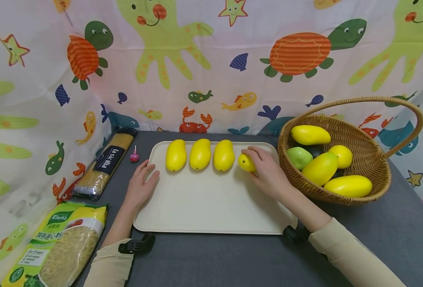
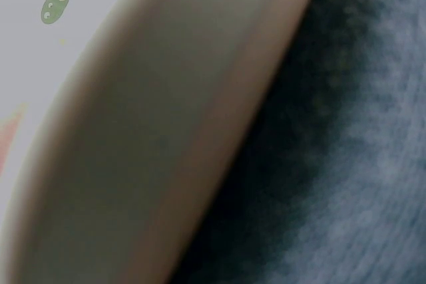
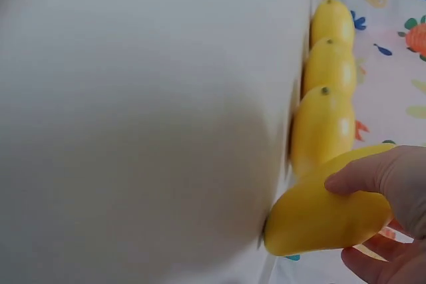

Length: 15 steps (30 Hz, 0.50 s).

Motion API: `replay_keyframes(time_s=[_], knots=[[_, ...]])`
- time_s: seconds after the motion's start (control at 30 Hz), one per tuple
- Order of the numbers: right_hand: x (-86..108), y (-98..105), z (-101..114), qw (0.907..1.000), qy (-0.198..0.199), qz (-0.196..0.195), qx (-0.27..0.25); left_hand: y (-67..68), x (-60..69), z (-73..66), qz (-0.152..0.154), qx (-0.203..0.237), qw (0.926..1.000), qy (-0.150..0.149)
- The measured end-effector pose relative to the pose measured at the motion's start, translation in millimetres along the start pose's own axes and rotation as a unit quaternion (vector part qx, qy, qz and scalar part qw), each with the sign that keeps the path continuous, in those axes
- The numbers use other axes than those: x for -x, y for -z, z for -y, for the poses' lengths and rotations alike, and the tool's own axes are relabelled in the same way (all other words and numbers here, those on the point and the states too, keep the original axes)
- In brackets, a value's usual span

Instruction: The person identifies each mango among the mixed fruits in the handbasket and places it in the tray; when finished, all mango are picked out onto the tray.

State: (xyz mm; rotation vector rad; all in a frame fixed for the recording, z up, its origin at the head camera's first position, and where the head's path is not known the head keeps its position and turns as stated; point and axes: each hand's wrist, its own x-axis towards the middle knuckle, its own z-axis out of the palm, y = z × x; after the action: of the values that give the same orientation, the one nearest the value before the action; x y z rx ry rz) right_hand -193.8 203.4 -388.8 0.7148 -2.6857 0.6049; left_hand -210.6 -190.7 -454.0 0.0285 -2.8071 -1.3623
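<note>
In the head view, the right hand partly hides a mango near the tray's far right corner; the Knorr bag is cut off below.

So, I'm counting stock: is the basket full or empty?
Partly filled: the basket holds yellow and green fruit, its inner right wall left bare.

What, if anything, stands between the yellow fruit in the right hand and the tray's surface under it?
Nothing visible does: the right hand holds the yellow fruit on or just above the tray, beside three lined-up fruits.
</note>
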Motion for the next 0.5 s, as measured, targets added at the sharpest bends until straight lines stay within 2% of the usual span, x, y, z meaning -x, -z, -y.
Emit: replay_keyframes(time_s=[0.2,0.5], knots=[[-4.1,-6.7,-6.0,0.9999,0.008,0.008,0.004,0.9,0.3,-0.2,-0.003,-0.001,1.0,-0.002],[1.3,-8.9,-8.0,0.9991,0.005,0.032,-0.029,-0.8,-0.9,1.5,-0.001,0.0,1.0,-0.001]])
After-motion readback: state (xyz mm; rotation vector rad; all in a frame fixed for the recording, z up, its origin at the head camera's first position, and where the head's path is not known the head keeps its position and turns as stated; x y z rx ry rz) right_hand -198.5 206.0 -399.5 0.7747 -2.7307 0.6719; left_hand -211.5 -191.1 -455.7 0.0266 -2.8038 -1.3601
